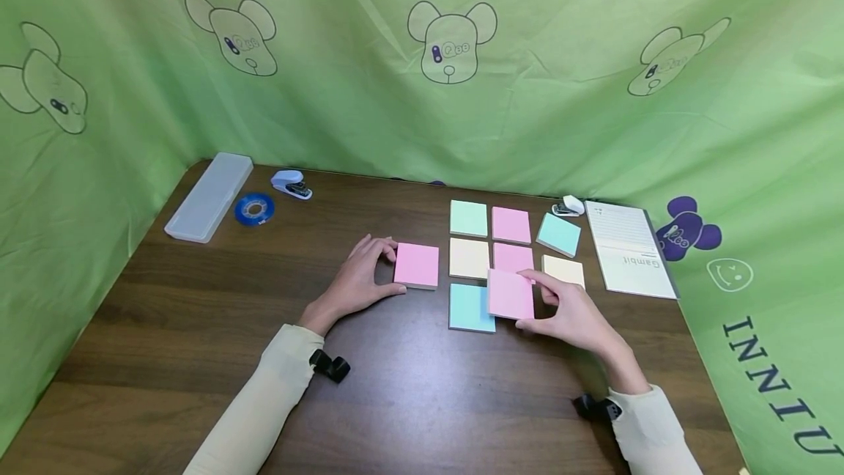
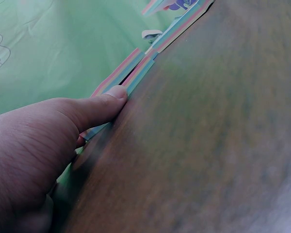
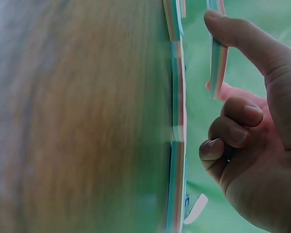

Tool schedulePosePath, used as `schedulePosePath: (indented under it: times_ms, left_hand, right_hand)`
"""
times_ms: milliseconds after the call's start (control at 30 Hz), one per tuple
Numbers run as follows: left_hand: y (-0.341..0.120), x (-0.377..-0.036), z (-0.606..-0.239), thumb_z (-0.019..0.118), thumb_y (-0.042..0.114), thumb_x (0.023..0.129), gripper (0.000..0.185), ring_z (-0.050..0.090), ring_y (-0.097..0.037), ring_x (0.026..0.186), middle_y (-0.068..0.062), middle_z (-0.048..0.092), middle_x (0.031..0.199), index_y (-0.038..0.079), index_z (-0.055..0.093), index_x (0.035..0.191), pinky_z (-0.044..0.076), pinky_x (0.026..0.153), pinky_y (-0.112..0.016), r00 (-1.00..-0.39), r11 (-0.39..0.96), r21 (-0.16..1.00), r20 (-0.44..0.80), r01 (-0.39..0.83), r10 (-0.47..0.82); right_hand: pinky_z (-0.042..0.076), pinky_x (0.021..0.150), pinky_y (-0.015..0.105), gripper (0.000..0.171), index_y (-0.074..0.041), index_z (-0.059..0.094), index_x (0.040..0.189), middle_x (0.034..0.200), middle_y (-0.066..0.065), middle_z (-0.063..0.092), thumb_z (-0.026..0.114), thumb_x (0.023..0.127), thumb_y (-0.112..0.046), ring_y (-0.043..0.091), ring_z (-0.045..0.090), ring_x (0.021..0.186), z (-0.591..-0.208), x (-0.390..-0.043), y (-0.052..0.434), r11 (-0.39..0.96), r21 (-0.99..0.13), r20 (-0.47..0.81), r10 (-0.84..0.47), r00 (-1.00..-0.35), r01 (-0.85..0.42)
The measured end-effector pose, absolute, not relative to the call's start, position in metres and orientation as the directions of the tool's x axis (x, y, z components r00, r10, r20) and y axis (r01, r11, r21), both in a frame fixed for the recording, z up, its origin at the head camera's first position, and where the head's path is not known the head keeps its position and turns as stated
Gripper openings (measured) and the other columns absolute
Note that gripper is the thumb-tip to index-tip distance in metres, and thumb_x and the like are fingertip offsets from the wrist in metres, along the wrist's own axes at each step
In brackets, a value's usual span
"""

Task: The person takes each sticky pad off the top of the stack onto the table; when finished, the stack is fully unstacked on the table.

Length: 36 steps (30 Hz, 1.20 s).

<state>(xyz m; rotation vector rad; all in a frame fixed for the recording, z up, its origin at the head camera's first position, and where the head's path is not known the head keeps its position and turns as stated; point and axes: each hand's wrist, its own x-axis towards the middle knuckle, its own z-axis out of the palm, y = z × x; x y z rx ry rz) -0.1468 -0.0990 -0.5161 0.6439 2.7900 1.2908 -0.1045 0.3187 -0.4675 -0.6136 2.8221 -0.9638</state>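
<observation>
My left hand (image 1: 359, 277) pinches a pink sticky note pad (image 1: 417, 265) between thumb and fingers at the middle of the table. In the left wrist view the thumb (image 2: 104, 104) presses its striped edge. My right hand (image 1: 574, 314) holds another pink sticky note pad (image 1: 511, 295) by two opposite edges. The right wrist view has this pad (image 3: 218, 63) raised off the table, its remaining fingers (image 3: 233, 131) curled in. From above it overlaps a turquoise pad (image 1: 466, 310) and part of a pink pad (image 1: 513, 256).
Behind are green (image 1: 469, 218), pink (image 1: 511, 225) and cream pads (image 1: 469, 258), plus a tilted turquoise pad (image 1: 559, 234). A white stapler (image 1: 570, 206) and notebook (image 1: 629, 248) lie right. Far left hold a pencil case (image 1: 211, 196), blue tape roll (image 1: 254, 209) and stapler (image 1: 291, 183).
</observation>
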Motion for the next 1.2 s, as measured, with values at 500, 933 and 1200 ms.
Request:
schedulePosePath:
  times_ms: [500,933,1200]
  left_hand:
    - [-0.099,-0.145,-0.515,0.101,0.021,0.083,0.055,0.047,-0.034,0.158,-0.016,0.064,0.150,0.008,0.056,0.113,0.013,0.141,-0.048,-0.920,0.577,0.738,0.157,0.350,0.358]
    - [-0.099,-0.146,-0.516,0.101,0.020,0.083,0.055,0.047,-0.033,0.158,-0.016,0.064,0.149,0.008,0.056,0.112,0.013,0.141,-0.048,-0.920,0.577,0.738,0.154,0.349,0.359]
    - [-0.099,-0.146,-0.516,0.101,0.020,0.083,0.055,0.048,-0.034,0.157,-0.016,0.064,0.149,0.007,0.056,0.112,0.013,0.141,-0.048,-0.919,0.571,0.741,0.162,0.354,0.360]
  right_hand:
    - [0.034,0.068,0.025,0.078,-0.013,0.067,0.145,0.075,-0.015,0.027,0.104,0.077,-0.022,0.000,0.026,0.068,-0.473,-0.097,0.338,0.719,-0.585,0.045,-0.433,-0.900,-0.376]
    - [0.030,0.065,0.024,0.080,-0.005,0.065,0.145,0.075,-0.014,0.031,0.103,0.078,-0.022,0.001,0.028,0.068,-0.477,-0.095,0.343,0.718,-0.606,-0.013,-0.438,-0.899,-0.341]
    - [0.026,0.063,0.023,0.082,-0.002,0.062,0.148,0.074,-0.013,0.029,0.103,0.078,-0.019,0.002,0.025,0.066,-0.480,-0.096,0.343,0.737,-0.598,-0.054,-0.430,-0.901,-0.316]
